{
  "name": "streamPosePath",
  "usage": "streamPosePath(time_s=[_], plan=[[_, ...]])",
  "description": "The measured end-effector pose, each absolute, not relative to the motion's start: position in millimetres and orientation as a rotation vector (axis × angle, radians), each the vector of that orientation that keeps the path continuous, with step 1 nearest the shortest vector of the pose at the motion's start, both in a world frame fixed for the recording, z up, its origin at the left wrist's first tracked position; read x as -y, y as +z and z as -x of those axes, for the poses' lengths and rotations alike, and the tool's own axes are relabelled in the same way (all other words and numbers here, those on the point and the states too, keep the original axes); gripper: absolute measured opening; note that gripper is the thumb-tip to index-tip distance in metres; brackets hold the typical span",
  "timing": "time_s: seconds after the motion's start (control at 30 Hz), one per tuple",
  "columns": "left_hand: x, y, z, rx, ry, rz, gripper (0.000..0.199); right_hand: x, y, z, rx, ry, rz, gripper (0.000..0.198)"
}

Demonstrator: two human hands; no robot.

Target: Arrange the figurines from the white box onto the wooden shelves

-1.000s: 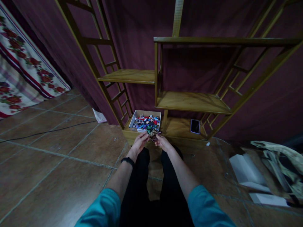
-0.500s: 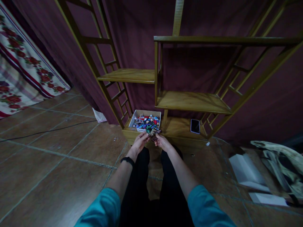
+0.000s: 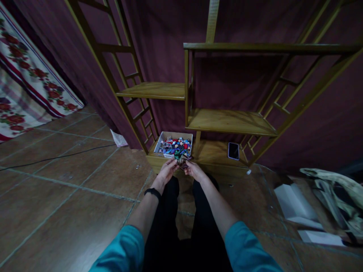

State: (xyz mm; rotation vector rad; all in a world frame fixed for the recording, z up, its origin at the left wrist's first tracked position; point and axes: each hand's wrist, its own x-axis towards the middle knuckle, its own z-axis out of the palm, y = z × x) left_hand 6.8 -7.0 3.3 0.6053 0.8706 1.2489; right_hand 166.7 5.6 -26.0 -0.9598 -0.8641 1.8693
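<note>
Between my two hands is a small figurine (image 3: pixel 182 160) in dark green and brown, with thin, spiky parts; its exact shape is too small to make out. My left hand (image 3: pixel 168 168) pinches it from the left, fingertips closed. From the other side, the closed fingers of my right hand (image 3: pixel 193 169) grip its brownish end. Just behind it, a shallow white cardboard box (image 3: pixel 166 155) holds many small colourful figures in blue, red and black. The held piece overlaps the box's front right corner in view.
The box stands on the low base of a wooden shelf unit (image 3: pixel 218 163), with a phone (image 3: pixel 233 151) lying to its right. Higher boards (image 3: pixel 229 120) jut out above. White box pieces (image 3: pixel 296 206) and a pale bag (image 3: pixel 344 196) lie on the floor at right; a black cable (image 3: pixel 65 155) runs at left.
The figurine has turned slightly between my fingers. Both hands stay in nearly the same place, and the box and phone have not moved.
</note>
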Motion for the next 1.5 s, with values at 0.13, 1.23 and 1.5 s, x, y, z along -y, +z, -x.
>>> streamPosePath(time_s=[0.13,1.23,1.5], plan=[[6.3,1.6,-7.0,-0.873,1.261,-0.591,0.026,-5.9,-28.8,-165.5,0.844,1.834,0.953,0.018],[8.0,1.0,-14.2,-0.890,1.263,-0.684,0.038,-10.4,-28.2,-162.5,0.618,1.472,0.977,0.027],[6.3,-2.4,-14.2,-0.922,1.313,-0.693,0.037,-10.3,-25.6,-163.9,0.602,1.484,0.961,0.021]])
